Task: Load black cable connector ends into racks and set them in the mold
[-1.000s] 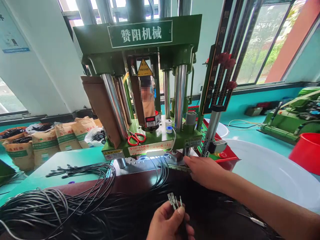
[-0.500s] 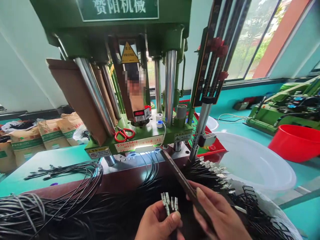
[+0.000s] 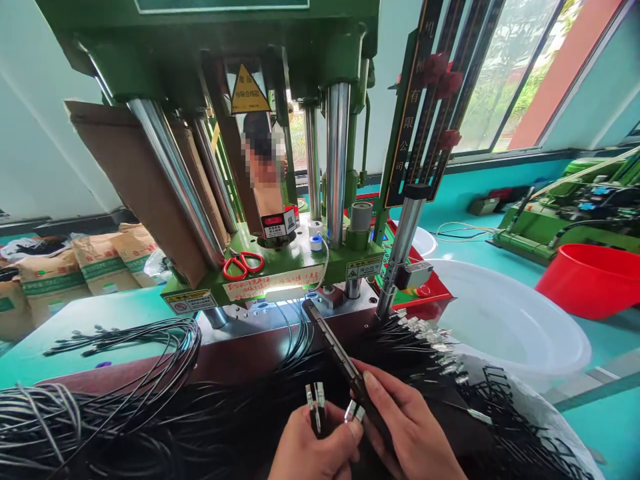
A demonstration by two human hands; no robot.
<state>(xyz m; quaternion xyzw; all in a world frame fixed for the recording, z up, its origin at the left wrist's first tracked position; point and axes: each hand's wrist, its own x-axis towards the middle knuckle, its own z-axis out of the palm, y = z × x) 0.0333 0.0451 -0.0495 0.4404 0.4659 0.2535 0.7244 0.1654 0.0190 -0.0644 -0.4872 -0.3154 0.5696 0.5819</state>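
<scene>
My left hand (image 3: pixel 313 450) is at the bottom centre, fingers pinched round several black wires with metal terminal ends (image 3: pixel 316 399) that stick upward. My right hand (image 3: pixel 407 427) is beside it, closed on a long dark metal bar (image 3: pixel 333 350) that slants up toward the green press machine (image 3: pixel 280 267). The bar's lower part meets two of the terminals (image 3: pixel 354 411) next to my left thumb. A bundle of black wires with metal terminals (image 3: pixel 430 347) lies to the right of the bar.
Coils of black wire (image 3: pixel 100 407) cover the bench at left. Red scissors (image 3: pixel 243 265) lie on the machine's green plate. A white basin (image 3: pixel 510 327) and a red tub (image 3: pixel 590 280) stand at right. Sacks (image 3: pixel 100 263) are stacked at back left.
My right hand left the machine's base and came back holding the dark bar. It now sits against my left hand, and two terminals have shifted toward the bar. The view has tilted down.
</scene>
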